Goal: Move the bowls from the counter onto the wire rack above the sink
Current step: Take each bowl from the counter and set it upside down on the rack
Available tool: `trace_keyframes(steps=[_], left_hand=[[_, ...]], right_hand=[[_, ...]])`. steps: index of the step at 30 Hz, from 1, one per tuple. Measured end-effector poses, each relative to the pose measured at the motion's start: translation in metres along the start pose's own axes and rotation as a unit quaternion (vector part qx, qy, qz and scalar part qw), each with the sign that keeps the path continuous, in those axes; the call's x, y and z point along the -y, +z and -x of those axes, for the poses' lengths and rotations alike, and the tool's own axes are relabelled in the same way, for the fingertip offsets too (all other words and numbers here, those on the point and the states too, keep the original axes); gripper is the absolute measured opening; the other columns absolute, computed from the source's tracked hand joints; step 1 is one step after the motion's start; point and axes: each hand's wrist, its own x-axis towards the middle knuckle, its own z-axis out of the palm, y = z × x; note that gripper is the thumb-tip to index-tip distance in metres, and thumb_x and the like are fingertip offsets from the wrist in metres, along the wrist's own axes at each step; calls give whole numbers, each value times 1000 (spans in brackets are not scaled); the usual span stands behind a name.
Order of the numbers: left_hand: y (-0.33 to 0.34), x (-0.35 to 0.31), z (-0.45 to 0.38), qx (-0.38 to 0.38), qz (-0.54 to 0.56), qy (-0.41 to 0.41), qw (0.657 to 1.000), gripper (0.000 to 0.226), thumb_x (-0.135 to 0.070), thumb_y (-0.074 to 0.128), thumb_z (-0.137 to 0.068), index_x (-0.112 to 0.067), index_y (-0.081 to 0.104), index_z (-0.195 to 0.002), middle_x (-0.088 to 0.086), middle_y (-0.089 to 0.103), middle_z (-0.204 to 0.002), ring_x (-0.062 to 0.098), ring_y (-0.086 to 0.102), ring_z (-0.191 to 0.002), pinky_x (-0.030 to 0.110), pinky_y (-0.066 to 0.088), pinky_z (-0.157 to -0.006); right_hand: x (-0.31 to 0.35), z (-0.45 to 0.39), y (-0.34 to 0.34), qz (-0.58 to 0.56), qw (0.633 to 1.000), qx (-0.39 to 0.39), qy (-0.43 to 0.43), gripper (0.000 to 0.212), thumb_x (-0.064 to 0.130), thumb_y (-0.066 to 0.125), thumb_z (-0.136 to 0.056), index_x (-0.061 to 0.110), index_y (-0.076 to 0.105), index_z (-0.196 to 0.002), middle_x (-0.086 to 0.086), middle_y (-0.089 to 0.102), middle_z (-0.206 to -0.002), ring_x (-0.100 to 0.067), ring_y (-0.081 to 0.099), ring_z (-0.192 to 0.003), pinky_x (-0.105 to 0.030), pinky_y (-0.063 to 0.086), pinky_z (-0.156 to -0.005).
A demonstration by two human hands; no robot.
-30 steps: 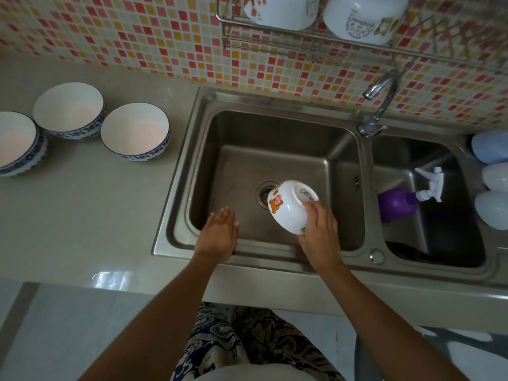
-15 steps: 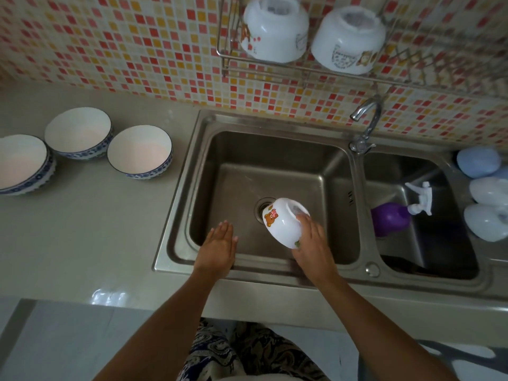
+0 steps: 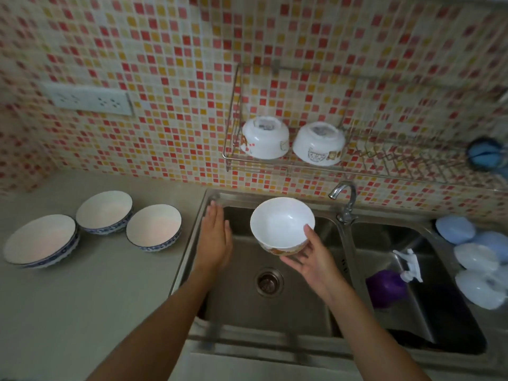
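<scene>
My right hand (image 3: pixel 310 257) holds a small white bowl (image 3: pixel 280 222) with a bear print from below, mouth turned up toward me, above the left sink basin. My left hand (image 3: pixel 214 237) hovers flat and empty over the basin's left edge. Two white printed bowls (image 3: pixel 265 137) (image 3: pixel 319 143) sit upside down at the left end of the wire rack (image 3: pixel 398 158) on the tiled wall. Three blue-rimmed bowls (image 3: pixel 41 242) (image 3: pixel 104 210) (image 3: pixel 154 226) stand upright on the counter to the left.
A double steel sink (image 3: pixel 275 312) lies below, with a tap (image 3: pixel 343 199) between its basins. A purple spray bottle (image 3: pixel 390 284) rests in the right basin. Pale blue lids (image 3: pixel 475 254) lie at the right. A blue scrubber (image 3: pixel 483 154) hangs by the rack's right end.
My right hand has lifted the bowl and turned it from mouth-down to mouth-up. My left hand rose from the sink's front rim. The view tilted up to the rack.
</scene>
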Motion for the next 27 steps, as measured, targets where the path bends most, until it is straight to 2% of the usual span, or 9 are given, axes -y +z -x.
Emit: trace_keyframes(steps=[4,6,9,13,17,20,22,24,27], left_hand=[[-38,-49,-53,-94,10,85,992,52,-25,28,-101,-14,14,-150,2,11,-159,12,5,-146,25,2,-117],[-51,-63,-74,-95,-19,142,985,52,-27,26,-102,-17,10,-151,-4,3,-158,8,-2,-145,25,-2,-116],[-61,-70,-97,-61,-84,184,978,54,-36,17,-102,-20,0,-151,-8,-13,-154,10,-13,-144,32,-2,-119],[-58,-57,-107,16,-178,204,963,59,-48,4,-99,-21,-17,-147,-3,-25,-155,14,-22,-142,40,-2,-120],[-54,-43,-108,54,-201,189,960,62,-52,2,-96,-22,-15,-148,-5,-22,-156,13,-22,-142,41,4,-120],[-57,-44,-108,55,-194,195,960,66,-56,-7,-91,-23,-14,-148,-7,-20,-156,12,-22,-142,40,1,-120],[-58,-46,-107,62,-184,190,962,71,-60,-15,-85,-25,-18,-146,-8,-22,-155,12,-23,-141,38,-3,-120],[-58,-49,-106,64,-184,182,964,72,-60,-18,-82,-25,-20,-146,-8,-23,-155,12,-24,-141,38,-3,-120],[-59,-51,-108,70,-193,172,963,65,-52,-7,-90,-23,-17,-147,-7,-21,-156,12,-24,-140,38,-5,-119]], right_hand=[[27,6,24,-50,998,24,-14,62,47,65,-78,17,49,-130,-10,60,-125,-30,59,-114,-43,59,-73],[40,9,35,-75,996,37,-26,60,48,62,-81,15,50,-130,-11,61,-123,-30,59,-114,-45,55,-78],[59,14,49,-98,993,51,-47,54,48,60,-83,15,54,-125,-13,61,-123,-32,58,-115,-47,52,-85],[81,16,61,-101,990,65,-76,46,45,63,-87,15,57,-121,-14,64,-123,-33,62,-114,-48,54,-88],[103,8,73,-108,986,75,-102,54,31,71,-82,13,50,-129,-14,59,-127,-34,58,-117,-51,56,-85],[122,-3,83,-95,985,68,-123,51,24,75,-79,16,50,-123,-13,55,-129,-33,55,-118,-56,49,-97],[132,-13,91,-63,984,61,-153,51,20,77,-76,20,52,-120,-11,52,-131,-31,53,-120,-57,47,-99],[139,-23,101,-19,978,43,-202,56,16,79,-76,25,52,-124,-6,51,-134,-29,51,-122,-52,52,-94],[149,-35,119,83,953,1,-290,68,14,80,-76,29,44,-132,4,52,-129,-22,51,-121,-38,56,-85]])
